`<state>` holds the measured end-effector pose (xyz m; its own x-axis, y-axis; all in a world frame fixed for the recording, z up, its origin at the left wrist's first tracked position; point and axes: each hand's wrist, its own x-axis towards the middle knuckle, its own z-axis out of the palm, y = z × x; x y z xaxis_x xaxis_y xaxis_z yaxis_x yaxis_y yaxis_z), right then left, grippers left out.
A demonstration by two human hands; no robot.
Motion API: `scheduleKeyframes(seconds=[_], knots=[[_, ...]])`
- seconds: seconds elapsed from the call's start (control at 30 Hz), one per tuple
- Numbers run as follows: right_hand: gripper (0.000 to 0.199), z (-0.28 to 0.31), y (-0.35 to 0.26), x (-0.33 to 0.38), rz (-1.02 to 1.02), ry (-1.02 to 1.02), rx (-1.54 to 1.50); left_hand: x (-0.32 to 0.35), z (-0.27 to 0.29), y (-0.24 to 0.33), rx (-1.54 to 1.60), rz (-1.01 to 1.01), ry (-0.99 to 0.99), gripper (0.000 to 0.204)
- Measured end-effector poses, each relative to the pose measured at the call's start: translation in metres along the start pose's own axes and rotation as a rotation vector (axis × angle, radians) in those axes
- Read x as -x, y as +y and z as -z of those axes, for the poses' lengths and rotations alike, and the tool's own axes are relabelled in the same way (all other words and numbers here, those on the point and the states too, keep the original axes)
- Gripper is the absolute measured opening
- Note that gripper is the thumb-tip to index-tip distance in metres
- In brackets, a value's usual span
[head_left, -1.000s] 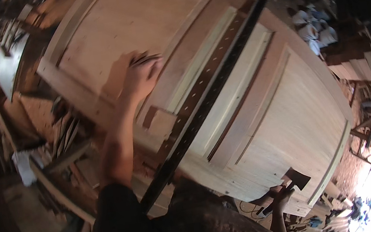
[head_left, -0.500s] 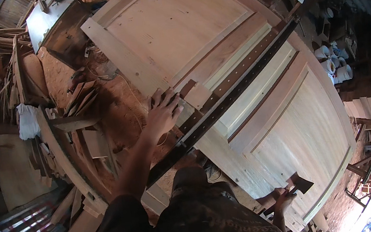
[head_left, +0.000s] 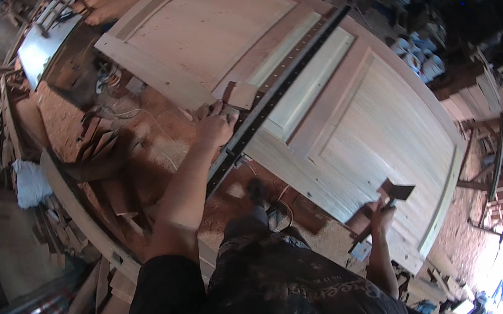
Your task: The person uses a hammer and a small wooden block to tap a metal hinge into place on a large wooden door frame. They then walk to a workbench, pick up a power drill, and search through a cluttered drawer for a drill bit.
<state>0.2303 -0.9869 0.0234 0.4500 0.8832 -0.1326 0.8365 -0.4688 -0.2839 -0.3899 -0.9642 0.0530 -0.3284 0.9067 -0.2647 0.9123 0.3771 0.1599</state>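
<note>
A large wooden panelled door [head_left: 381, 119] lies flat in front of me, its far side arched. A long dark metal bar clamp with rows of holes [head_left: 284, 91] spans its middle. My left hand [head_left: 218, 128] is closed, fingers curled over the door's near edge just left of the clamp; their tips are partly hidden. Beside it a small wood block [head_left: 243, 95] rests next to the clamp. Over the door's near right part, my right hand [head_left: 381, 216] grips a hand tool with a dark, flared flat blade [head_left: 399, 190]. The fingers hide most of its handle.
Reddish sawdust and offcuts cover the ground at left, beside a curved timber [head_left: 81, 203] and a white cloth bundle [head_left: 31, 181]. White buckets [head_left: 420, 56] stand beyond the door at right. Stacked boards and a metal frame [head_left: 497, 142] are at far right.
My left hand has gone from spread fingers on the wood to curled fingers at the door's edge. The right hand still holds the tool low over the door. The whole view has shifted.
</note>
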Motion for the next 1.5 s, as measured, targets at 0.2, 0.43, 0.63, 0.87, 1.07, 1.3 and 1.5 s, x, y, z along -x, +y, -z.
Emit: scheduleKeyframes(seconds=[0.2, 0.43, 0.63, 0.87, 1.07, 1.3, 1.5], knots=[[0.035, -0.015, -0.079, 0.054, 0.022, -0.142, -0.721, -0.004, -0.017, -0.032, -0.023, -0.073, 0.037, 0.064], [0.028, -0.040, -0.187, 0.142, 0.217, -0.626, -0.817, 0.022, 0.009, -0.048, 0.235, -0.271, 0.072, 0.040], [0.032, -0.088, -0.266, 0.185, 0.372, -0.551, -0.779, 0.112, -0.028, -0.143, 1.072, -0.044, 0.432, 0.015], [0.027, -0.070, -0.435, 0.239, 0.457, -0.743, -0.705, 0.250, -0.084, -0.292, 0.766, 0.516, 0.203, 0.037], [0.025, -0.118, -0.535, 0.237, 0.584, -0.774, -0.517, 0.325, -0.140, -0.355, 0.687, 0.680, 0.088, 0.042], [0.052, -0.178, -0.616, 0.209, 0.832, -0.538, -0.408, 0.346, -0.153, -0.358, 0.861, 0.791, -0.035, 0.035], [0.063, -0.189, -0.627, 0.229, 0.742, -0.477, -0.274, 0.311, -0.093, -0.358, 0.894, 1.060, -0.090, 0.031]])
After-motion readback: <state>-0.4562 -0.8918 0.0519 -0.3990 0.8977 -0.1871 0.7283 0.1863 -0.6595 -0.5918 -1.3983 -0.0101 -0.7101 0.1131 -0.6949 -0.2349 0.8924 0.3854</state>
